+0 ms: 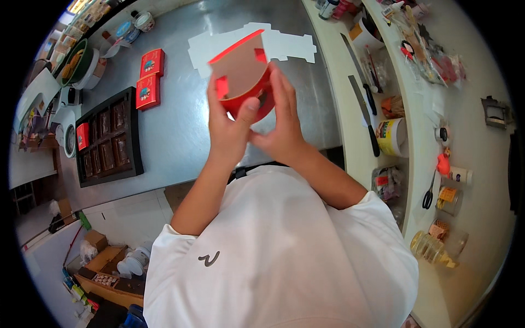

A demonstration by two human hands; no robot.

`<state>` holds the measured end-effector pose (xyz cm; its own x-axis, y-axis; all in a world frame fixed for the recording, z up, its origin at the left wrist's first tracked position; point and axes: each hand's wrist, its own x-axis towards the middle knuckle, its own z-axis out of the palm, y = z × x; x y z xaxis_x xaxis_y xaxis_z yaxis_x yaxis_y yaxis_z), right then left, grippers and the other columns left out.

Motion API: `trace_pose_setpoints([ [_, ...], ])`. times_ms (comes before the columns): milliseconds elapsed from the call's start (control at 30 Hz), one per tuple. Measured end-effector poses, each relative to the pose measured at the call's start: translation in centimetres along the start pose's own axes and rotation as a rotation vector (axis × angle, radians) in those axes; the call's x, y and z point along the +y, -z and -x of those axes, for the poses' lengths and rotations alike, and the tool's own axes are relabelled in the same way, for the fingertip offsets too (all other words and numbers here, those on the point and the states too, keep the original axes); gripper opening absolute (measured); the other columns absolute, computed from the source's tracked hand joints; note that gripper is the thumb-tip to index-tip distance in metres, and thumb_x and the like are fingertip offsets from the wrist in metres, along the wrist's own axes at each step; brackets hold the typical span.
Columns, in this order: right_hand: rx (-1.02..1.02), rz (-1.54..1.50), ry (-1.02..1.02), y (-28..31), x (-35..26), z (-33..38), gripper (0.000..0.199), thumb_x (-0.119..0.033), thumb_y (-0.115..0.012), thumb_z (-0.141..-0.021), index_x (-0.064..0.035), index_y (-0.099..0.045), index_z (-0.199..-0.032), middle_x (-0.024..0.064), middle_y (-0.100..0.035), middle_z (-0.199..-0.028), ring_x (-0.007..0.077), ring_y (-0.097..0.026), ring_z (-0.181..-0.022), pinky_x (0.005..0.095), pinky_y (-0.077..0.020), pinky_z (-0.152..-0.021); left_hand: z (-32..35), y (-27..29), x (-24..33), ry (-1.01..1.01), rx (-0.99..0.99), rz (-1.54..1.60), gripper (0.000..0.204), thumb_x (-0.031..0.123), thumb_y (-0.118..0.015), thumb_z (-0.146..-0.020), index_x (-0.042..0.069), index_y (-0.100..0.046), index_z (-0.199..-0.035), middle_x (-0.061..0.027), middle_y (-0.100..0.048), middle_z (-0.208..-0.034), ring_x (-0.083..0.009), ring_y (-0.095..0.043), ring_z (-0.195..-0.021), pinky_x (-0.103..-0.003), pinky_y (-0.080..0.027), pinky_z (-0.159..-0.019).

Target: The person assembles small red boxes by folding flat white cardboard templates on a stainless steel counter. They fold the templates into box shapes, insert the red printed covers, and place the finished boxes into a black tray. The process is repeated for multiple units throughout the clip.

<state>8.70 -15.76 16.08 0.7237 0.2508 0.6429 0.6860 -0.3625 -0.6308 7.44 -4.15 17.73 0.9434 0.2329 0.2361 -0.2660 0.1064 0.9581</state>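
A: Holding what, and where?

B: Both hands pinch a half-folded red cardboard box (243, 82), its pale inner side facing up, above the near middle of the grey steel tabletop (175, 131). The left hand (228, 123) has its grip pressed on the box's lower left, the right hand (284, 117) on its right wall.

A: Surroundings?

B: Flat white die-cut cardboard blanks (284, 44) lie beyond; two closed red boxes (150, 76) and a black tray of dark wrapped squares (106, 139) sit toward the left edge.
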Motion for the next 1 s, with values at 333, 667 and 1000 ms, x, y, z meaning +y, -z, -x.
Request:
trace_pose_setpoints([
  [333,-0.334,-0.513,-0.431,5.0,-1.4,-8.2,0.020,-0.010,-0.061,-0.085,-0.0039,-0.066,-0.103,0.0075,-0.066,-0.099,0.0133,-0.062,-0.088,0.0246,-0.0504,-0.076,-0.8,2.3,1.1,0.063,-0.135,-0.012,0.066,0.025,-0.073,-0.079,0.003,-0.034,-0.128,-0.0116,-0.052,-0.115,-0.0183,-0.057,-0.101,-0.031,-0.052,-0.082],
  [667,-0.284,-0.523,-0.326,3.1,-1.5,-6.2,0.017,-0.005,-0.061,-0.082,-0.0032,-0.067,-0.099,0.0097,-0.065,-0.103,0.0177,-0.064,-0.082,0.0262,-0.0529,-0.073,-0.8,2.5,1.0,0.145,-0.092,-0.004,0.067,0.026,-0.073,-0.079,0.004,-0.033,-0.127,-0.0129,-0.048,-0.116,-0.0198,-0.057,-0.101,-0.031,-0.052,-0.083],
  [1000,-0.435,-0.390,-0.229,4.9,0.3,-5.4,0.030,-0.001,-0.055,-0.087,-0.0052,-0.061,-0.116,0.0118,-0.054,-0.126,0.0192,-0.054,-0.107,0.0293,-0.0461,-0.088,-0.9,2.3,0.6,-0.080,-0.116,-0.039,0.049,0.021,-0.066,-0.086,0.007,-0.042,-0.126,-0.0099,-0.045,-0.125,-0.0182,-0.049,-0.110,-0.031,-0.046,-0.089],
])
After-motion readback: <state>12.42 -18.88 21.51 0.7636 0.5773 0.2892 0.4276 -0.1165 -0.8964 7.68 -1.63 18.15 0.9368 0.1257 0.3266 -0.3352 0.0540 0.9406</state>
